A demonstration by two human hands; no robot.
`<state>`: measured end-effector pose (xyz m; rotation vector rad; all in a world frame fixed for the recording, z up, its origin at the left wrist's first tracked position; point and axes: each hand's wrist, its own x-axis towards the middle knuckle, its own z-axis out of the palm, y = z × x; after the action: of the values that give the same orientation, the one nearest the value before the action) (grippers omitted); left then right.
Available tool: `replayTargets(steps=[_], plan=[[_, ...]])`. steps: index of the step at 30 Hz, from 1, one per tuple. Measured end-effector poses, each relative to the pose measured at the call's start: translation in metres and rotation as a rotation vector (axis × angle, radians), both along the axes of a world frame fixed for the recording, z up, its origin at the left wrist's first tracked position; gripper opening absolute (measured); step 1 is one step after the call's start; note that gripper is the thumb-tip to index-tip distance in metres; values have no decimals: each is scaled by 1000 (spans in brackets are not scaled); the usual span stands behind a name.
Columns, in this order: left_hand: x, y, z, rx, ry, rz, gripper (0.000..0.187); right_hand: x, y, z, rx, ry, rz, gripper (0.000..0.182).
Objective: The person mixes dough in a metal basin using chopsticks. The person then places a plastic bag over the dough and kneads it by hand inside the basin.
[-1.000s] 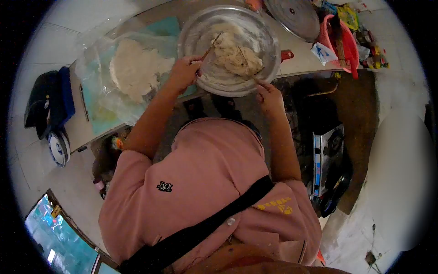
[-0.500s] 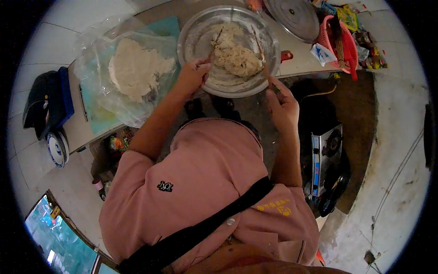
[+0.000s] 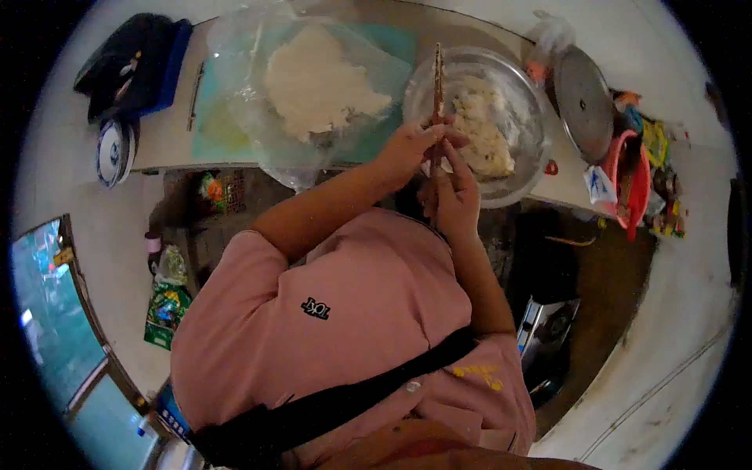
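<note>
We see a pair of thin wooden chopsticks, brought together side by side and standing nearly upright, their lower part hidden in the grip while the upper part rises over the left rim of the bowl. The metal bowl is wide, round and shallow, dusted white inside, and sits at the near edge of the table. In it lies a shaggy, pale lump of dough, rough and uneven, slightly right of the chopsticks.
</note>
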<state>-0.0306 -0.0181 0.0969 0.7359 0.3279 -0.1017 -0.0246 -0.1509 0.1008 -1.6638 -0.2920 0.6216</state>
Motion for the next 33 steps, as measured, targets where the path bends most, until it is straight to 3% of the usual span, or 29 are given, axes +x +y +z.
replayTargets(steps=[3,5,8,11,14,15,17,19,22,25,28,31,33], plan=[[-13,40,-3,-143,65,121,25,3,20,-16,175,-64,196,40],[-24,63,0,-308,107,182,23,-9,43,-12,194,-340,258,35],[-36,83,-4,-75,9,168,21,-14,82,-14,219,-637,269,22],[-44,96,-11,4,-12,161,20,-14,118,-40,351,-530,157,15],[-59,125,-34,503,96,148,21,-11,147,-31,379,-271,103,19],[-70,142,-54,910,66,211,23,-11,150,-39,401,-243,121,21],[-93,189,-74,1479,126,421,29,-9,149,-64,444,-182,159,25],[-108,234,-77,1633,362,696,41,-11,142,-64,430,-85,193,28],[-120,309,-113,1652,603,922,67,-24,115,-74,379,36,221,34],[-99,349,-111,1244,678,859,77,-29,106,-73,328,143,163,37],[-68,365,-107,960,863,770,81,-28,108,-90,272,66,122,36],[-50,379,-119,954,562,645,71,-23,128,-107,231,-37,133,32],[-45,382,-123,979,576,446,63,-21,148,-109,256,-47,110,28]])
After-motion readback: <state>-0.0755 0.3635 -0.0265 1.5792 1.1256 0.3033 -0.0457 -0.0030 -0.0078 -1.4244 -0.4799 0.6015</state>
